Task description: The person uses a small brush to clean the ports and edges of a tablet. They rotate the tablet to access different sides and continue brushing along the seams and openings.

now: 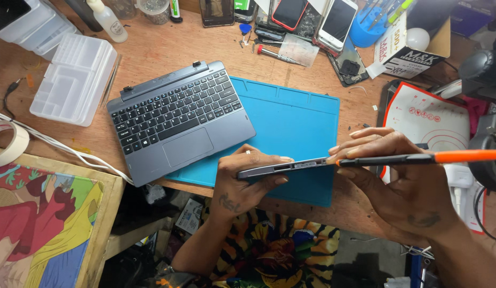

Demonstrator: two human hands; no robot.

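Note:
My left hand (247, 177) grips a thin grey tablet (282, 167) held edge-on above the front of a blue work mat (301, 120). My right hand (389, 176) holds a black tool with an orange handle (418, 158), its tip touching the tablet's right end at the seam. A detached grey keyboard dock (176, 117) lies on the mat's left side, at an angle.
A clear plastic parts tray (72, 80) sits at the left, with a white cable (61, 146) and a tape roll (10, 146) below it. Several phones (312, 16), a screwdriver (277, 55), a blue cup (368, 29) and a box (408, 48) crowd the back. A white and red mat (434, 120) lies right.

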